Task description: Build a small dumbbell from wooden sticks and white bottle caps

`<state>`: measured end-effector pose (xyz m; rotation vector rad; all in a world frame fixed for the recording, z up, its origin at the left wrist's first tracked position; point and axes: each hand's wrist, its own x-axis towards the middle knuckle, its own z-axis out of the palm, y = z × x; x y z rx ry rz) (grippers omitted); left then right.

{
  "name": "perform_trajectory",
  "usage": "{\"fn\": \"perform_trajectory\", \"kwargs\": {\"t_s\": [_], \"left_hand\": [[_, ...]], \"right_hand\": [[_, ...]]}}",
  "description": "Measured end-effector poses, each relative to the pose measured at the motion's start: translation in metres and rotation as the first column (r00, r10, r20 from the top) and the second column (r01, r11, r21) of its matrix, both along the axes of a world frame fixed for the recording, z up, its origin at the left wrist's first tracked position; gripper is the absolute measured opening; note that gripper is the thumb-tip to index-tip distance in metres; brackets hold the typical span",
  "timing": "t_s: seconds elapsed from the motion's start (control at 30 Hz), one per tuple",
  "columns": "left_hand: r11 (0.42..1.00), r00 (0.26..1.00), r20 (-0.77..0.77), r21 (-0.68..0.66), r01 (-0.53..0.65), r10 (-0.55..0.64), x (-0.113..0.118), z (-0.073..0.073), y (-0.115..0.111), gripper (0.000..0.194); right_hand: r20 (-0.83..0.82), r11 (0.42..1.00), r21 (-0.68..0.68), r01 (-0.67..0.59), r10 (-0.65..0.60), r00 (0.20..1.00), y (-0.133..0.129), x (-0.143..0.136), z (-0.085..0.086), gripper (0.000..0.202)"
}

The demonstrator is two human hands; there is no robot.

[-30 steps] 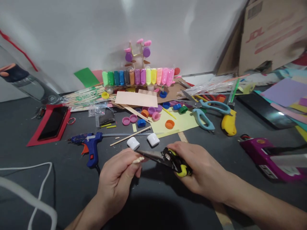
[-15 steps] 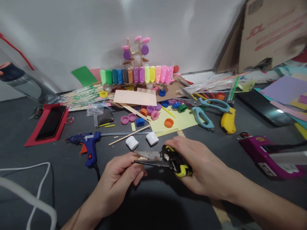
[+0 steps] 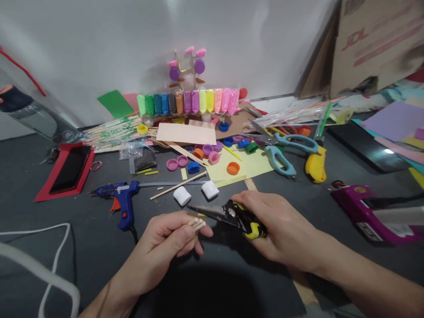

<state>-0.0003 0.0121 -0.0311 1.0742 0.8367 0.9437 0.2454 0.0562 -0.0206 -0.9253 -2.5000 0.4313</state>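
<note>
My left hand [image 3: 165, 245] is closed, pinching a few short wooden sticks [image 3: 198, 224] between thumb and fingers with their pale ends pointing right. In my right hand [image 3: 281, 232] is a pair of black-and-yellow shears [image 3: 238, 217]. Their blades are together, and the tips lie just above the sticks, apart from them. Beyond the blades sit two small white cylindrical pieces [image 3: 182, 196] on the dark table [image 3: 212, 282]. A single thin wooden stick [image 3: 179, 186] lies behind them.
At left lie a blue glue gun [image 3: 126, 201], a phone [image 3: 71, 168] and a white cable [image 3: 49, 278]. Bottle caps [image 3: 233, 168], yellow paper [image 3: 258, 163] and clay packs [image 3: 188, 102] fill the back. Blue-handled scissors [image 3: 281, 163], a yellow cutter [image 3: 316, 165] and a purple device [image 3: 361, 212] stand right.
The shears' blades, open around the stick ends before, have come together and moved off the sticks. My left hand has turned slightly, showing the sticks' ends.
</note>
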Motion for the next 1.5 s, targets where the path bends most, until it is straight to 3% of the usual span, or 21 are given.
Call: {"fn": "perform_trajectory", "kwargs": {"t_s": [0.17,0.43,0.7,0.8,1.0,1.17,1.5], "left_hand": [[1.000,0.999,-0.042,0.010,-0.014,0.015,-0.003,-0.002,-0.001,0.032],[1.000,0.991,-0.132,0.003,0.005,-0.005,-0.006,-0.005,-0.002,0.031],[0.996,1.000,0.017,-0.083,0.026,-0.025,-0.002,-0.001,0.000,0.028],[0.998,0.998,0.061,-0.053,0.035,-0.032,-0.001,-0.002,0.000,0.028],[0.980,0.957,-0.261,0.185,-0.079,0.126,-0.005,-0.004,-0.003,0.032],[0.942,0.919,-0.343,0.324,-0.081,0.197,-0.005,-0.006,-0.005,0.031],[0.959,0.954,-0.231,0.250,-0.134,0.194,0.001,-0.014,-0.002,0.034]], "right_hand": [[-0.015,0.997,-0.072,-0.030,0.029,0.999,0.001,-0.004,0.003,0.036],[0.045,0.999,-0.016,-0.032,0.033,0.998,-0.001,-0.002,0.005,0.040],[0.013,1.000,-0.016,-0.018,0.018,1.000,0.000,-0.002,0.000,0.030],[-0.015,0.999,-0.039,-0.025,0.024,1.000,0.001,-0.002,0.001,0.035],[0.013,0.995,-0.092,-0.029,0.030,0.999,-0.001,-0.004,0.002,0.037],[0.006,0.999,-0.043,-0.026,0.027,1.000,-0.003,-0.005,-0.001,0.038],[0.001,0.999,-0.035,0.002,-0.002,1.000,-0.006,-0.008,-0.007,0.031]]}}
